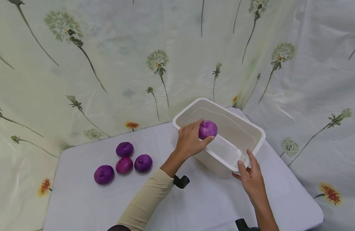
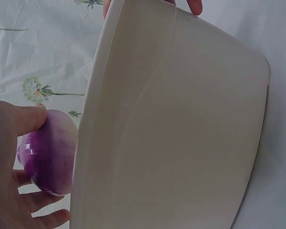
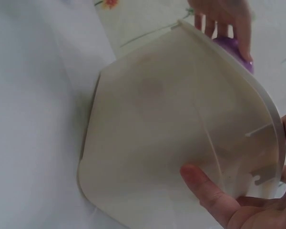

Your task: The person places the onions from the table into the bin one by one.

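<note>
A white tub (image 1: 217, 107) rests on the white-covered counter (image 1: 76, 205), mouth upward, towards the back right. Its rounded rim runs all the way round, a wavy line is moulded along the inner wall, and part of the pale floor shows with a bright streak of reflection; the near left part of the inside is hidden behind a hand and forearm. The left hand's grip (image 1: 191, 139) is clasped round a purple onion (image 1: 208, 129), thumb on one side and fingers on the other. That onion is held over the tub's opening, near its left side (in the left wrist view it shows just beyond the rim).

The right hand (image 1: 252, 179) pinches the tub's near right corner, its thumb against the outer wall and its fingers at the rim. A small hook-shaped mark (image 3: 257, 179) sits close to the rim there (too unclear to tell whether it is lettering or moulding).

Four more onions lie in a loose group on the left of the counter: one at the back (image 1: 124, 149), a redder one in the middle (image 1: 124, 165), one to its right (image 1: 143, 163), and one at the left (image 1: 104, 175), set a little apart. A beige sleeve (image 1: 147, 200) covers the left forearm, with a black fitting (image 1: 181, 182) near the wrist. A pale curtain (image 1: 116, 64) printed with dandelions and red-and-yellow flowers hangs behind.
</note>
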`<act>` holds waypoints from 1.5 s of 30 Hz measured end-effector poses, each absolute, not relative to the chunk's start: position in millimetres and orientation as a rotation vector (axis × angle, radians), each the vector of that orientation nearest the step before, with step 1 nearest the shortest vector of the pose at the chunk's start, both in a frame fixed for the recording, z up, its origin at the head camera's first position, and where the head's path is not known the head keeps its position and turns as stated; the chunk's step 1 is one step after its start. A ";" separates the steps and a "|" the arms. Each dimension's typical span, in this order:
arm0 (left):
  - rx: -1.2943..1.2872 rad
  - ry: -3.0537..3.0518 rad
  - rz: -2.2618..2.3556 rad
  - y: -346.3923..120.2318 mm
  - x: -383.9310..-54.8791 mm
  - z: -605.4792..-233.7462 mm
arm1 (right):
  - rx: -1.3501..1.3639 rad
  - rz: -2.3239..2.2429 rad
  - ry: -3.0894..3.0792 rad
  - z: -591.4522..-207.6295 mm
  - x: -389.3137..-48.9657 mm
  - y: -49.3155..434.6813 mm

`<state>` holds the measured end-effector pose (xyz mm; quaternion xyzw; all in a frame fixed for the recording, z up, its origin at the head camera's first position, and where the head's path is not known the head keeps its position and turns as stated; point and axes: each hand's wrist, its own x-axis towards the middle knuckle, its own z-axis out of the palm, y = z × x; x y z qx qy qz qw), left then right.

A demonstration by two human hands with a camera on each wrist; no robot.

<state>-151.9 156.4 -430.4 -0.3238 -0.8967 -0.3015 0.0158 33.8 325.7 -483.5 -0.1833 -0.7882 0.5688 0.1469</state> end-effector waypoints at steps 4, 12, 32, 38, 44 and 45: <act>-0.994 -2.804 -0.963 154.0 -151.4 -431.8 | -0.520 1.643 -2.272 -485.1 32.3 324.2; -0.992 -2.814 -0.998 148.2 -150.7 -436.2 | -0.525 1.648 -2.283 -487.0 30.6 321.0; -0.898 -2.722 -1.162 108.6 -144.7 -445.3 | -0.538 1.596 -2.286 -486.2 28.7 318.4; -0.872 -2.713 -1.201 92.5 -143.1 -449.3 | -0.583 1.558 -2.295 -486.6 30.3 321.1; -0.782 -2.723 -1.260 70.4 -141.9 -462.4 | -0.622 1.538 -2.314 -486.1 30.6 322.5; -0.763 -2.729 -1.266 67.0 -141.8 -465.1 | -0.625 1.540 -2.313 -485.8 30.9 322.9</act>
